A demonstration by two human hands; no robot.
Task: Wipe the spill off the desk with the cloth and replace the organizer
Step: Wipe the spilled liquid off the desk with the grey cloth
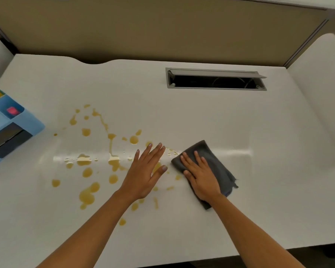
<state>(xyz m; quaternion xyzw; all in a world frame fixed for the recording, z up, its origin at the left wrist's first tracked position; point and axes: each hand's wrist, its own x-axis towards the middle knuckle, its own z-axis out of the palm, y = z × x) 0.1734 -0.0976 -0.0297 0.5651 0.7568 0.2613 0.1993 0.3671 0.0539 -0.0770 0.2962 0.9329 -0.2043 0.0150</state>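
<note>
A yellow-brown spill (97, 163) lies in drops and puddles across the middle-left of the white desk (201, 117). A folded grey cloth (215, 165) rests flat on the desk at the spill's right edge. My right hand (199, 175) presses flat on top of the cloth, fingers spread. My left hand (145, 171) hovers or rests open just left of the cloth, over the spill's right part, holding nothing. The light blue organizer (10, 128) stands at the desk's left edge, away from the spill, with a pink item and dark items in its compartments.
An open grey cable hatch (215, 79) is set into the desk at the back right. A tan partition wall (162, 29) runs behind the desk. The desk's front edge (240, 252) is close to my forearms.
</note>
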